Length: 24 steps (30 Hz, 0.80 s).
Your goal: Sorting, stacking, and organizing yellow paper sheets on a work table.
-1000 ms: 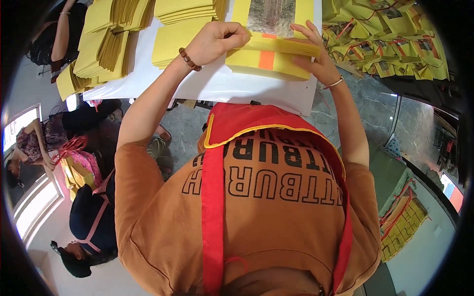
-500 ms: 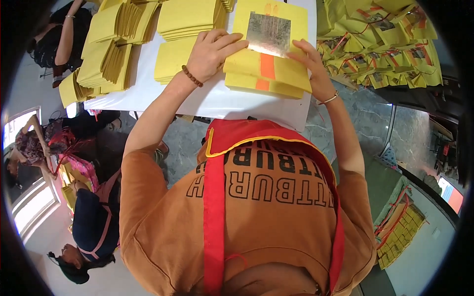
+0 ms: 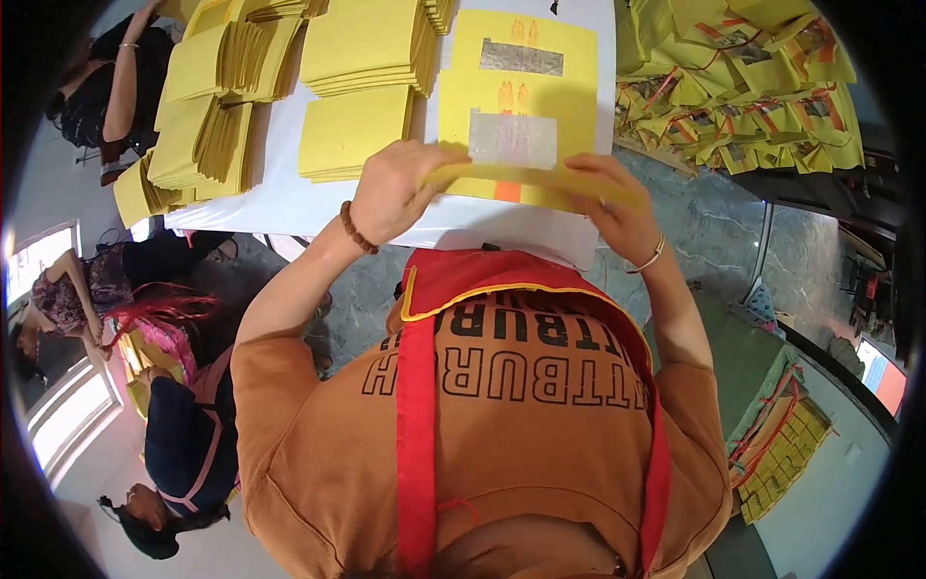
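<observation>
Both hands work at the near side of a stack of yellow paper sheets (image 3: 569, 125), marked with orange prints and silvery foil patches. Closed round the left end of a lifted yellow paper (image 3: 521, 179) is my left hand (image 3: 394, 191), with a beaded bracelet on its wrist. At the paper's other end my right hand (image 3: 617, 207) grips it, its thumb underneath and its fingers on top. The lifted paper shows nearly edge-on, slightly blurred, above the near part of the stack. An orange strip (image 3: 507, 191) shows just below it.
Folded yellow paper stacks (image 3: 357, 130) stand left of my hands on a white-covered table (image 3: 280, 207). Bundled yellow papers with red ties (image 3: 752, 106) lie to the right. Other people (image 3: 188, 425) are at the left. A packed yellow bundle (image 3: 786, 454) lies at lower right.
My hands have come nearer to my body, raising the folded yellow paper off the stack. Two foil patches now show on the sheets where one large patch was visible.
</observation>
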{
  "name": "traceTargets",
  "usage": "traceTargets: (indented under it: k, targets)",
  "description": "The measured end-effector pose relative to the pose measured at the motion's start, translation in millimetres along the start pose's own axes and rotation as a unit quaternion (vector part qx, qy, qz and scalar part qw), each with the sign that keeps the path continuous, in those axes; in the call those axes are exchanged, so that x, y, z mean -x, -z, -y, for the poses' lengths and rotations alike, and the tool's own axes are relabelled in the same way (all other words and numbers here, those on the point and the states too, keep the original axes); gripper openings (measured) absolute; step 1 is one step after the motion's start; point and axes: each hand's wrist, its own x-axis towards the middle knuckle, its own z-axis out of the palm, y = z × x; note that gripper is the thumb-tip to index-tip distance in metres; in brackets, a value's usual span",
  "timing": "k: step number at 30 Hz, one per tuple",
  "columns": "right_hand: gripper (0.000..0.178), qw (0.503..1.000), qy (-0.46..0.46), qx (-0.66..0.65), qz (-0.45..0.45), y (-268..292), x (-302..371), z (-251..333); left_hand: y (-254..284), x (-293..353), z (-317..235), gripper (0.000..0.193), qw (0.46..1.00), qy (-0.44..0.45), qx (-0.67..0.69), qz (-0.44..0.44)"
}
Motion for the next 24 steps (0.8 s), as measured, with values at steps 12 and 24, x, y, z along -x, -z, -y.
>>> traceTargets:
  k: [12,24]
  targets:
    - [0.039,0.935,-0.298,-0.159,-0.105,-10.5,-23.7,-15.9,-11.0,-32.8,13.0,0.02,0.847,0.355,0.395,-0.001]
    - [0.04,0.906,-0.317,-0.21,-0.183,-23.1,-26.0,-23.8,-17.7,-35.1,16.8,0.018,0.79,0.394,0.468,-0.04]
